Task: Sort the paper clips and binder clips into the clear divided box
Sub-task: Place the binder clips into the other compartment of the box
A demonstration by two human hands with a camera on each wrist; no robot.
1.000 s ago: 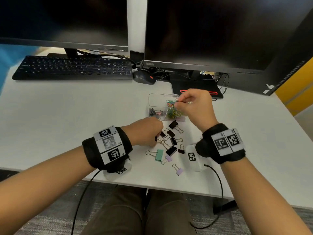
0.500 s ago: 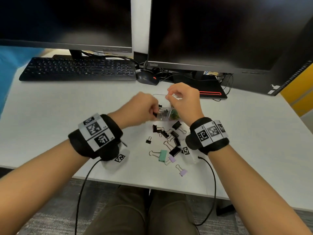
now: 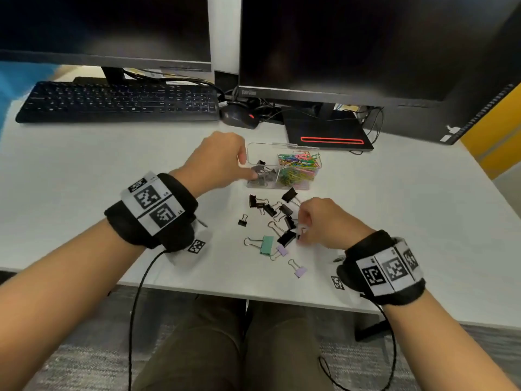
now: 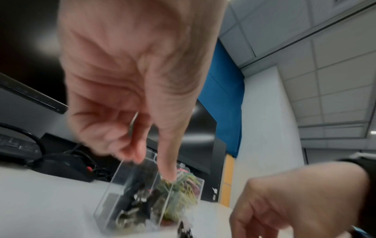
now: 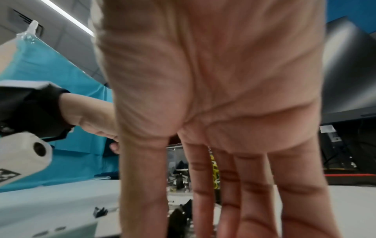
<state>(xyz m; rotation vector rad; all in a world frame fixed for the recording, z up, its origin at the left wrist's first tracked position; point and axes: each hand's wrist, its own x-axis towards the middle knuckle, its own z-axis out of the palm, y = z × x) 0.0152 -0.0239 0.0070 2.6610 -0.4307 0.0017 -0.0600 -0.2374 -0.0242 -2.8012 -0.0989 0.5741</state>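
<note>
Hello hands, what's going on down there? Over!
Left hand at the clear box, fingers curled, grip unclear. Right hand open, reaching into loose binder clips. Paper clips boxed. Nothing blocking.

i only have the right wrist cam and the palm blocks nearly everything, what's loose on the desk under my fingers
observer: In the head view, the right hand is over a scatter of loose black binder clips, with its fingertips at the right edge.
operator: any coloured ones
observer: Yes. A mint green binder clip and two lilac binder clips lie nearest the person.
operator: how's the box looking
observer: The clear divided box holds sorted binder clips on its left side and coloured paper clips on its right.
operator: and the left hand
observer: The left hand is at the box's left end, index finger pointing down over it.
</note>
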